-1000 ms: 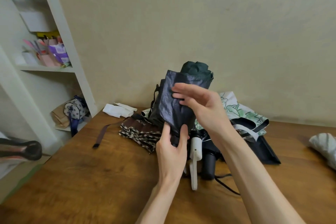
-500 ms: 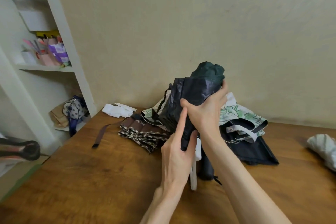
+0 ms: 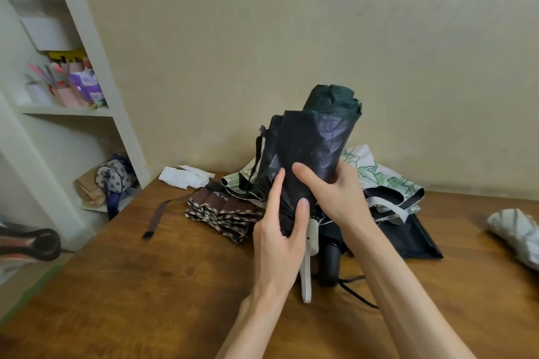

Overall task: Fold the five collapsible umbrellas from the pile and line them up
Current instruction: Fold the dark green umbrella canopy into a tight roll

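I hold a dark green umbrella [image 3: 318, 143] upright over the wooden table [image 3: 145, 285], its shiny dark lining rolled outward. My left hand [image 3: 281, 230] grips its lower end, fingers stretched up along the fabric. My right hand [image 3: 332, 192] wraps the roll from the right, thumb across the front. Behind lies the pile: a brown chequered-edge umbrella [image 3: 221, 213], a white one with green print [image 3: 379, 181], and a black one [image 3: 414, 239]. A white handle [image 3: 307, 265] and a black handle [image 3: 328, 265] stick out toward me.
A folded silver-grey umbrella [image 3: 516, 233] lies at the table's right edge. White paper [image 3: 183, 178] sits at the back left by the wall. White shelves [image 3: 87, 114] with a small spotted bag [image 3: 115, 178] stand at left. A dark rounded object [image 3: 32, 243] pokes in at the left.
My right hand slid from the top of the roll down to its middle, now wrapping it with the thumb in front. The umbrella has tilted more upright. My left hand kept its hold below.
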Demonstrator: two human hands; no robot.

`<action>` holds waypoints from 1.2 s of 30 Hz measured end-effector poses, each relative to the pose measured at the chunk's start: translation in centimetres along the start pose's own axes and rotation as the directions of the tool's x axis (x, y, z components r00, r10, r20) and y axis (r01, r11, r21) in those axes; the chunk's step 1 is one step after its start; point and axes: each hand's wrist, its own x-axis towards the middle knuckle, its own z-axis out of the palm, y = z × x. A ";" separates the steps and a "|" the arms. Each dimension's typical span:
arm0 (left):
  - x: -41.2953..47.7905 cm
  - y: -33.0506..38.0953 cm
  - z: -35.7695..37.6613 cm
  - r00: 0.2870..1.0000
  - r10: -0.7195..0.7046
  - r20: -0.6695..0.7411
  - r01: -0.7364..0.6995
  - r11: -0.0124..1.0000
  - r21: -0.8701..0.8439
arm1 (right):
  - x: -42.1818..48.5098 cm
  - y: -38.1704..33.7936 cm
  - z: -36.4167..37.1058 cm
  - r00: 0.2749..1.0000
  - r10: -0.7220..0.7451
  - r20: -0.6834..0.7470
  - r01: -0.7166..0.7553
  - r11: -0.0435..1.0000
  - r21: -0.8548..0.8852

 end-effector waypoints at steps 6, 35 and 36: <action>-0.4 -1.4 0.1 0.998 0.013 -0.067 0.031 0.792 0.610 | 0.4 0.8 -0.4 0.996 -0.036 -0.086 0.017 0.977 -0.211; 1.4 -0.1 -1.7 0.974 -0.135 -0.180 0.115 0.986 -0.118 | 1.6 0.4 -7.1 0.996 -0.092 -0.014 0.085 0.963 -0.256; 1.5 -0.3 -1.8 0.973 -0.140 -0.183 0.118 0.985 -0.124 | 1.7 0.7 -7.5 0.997 -0.073 0.018 0.075 0.976 -0.205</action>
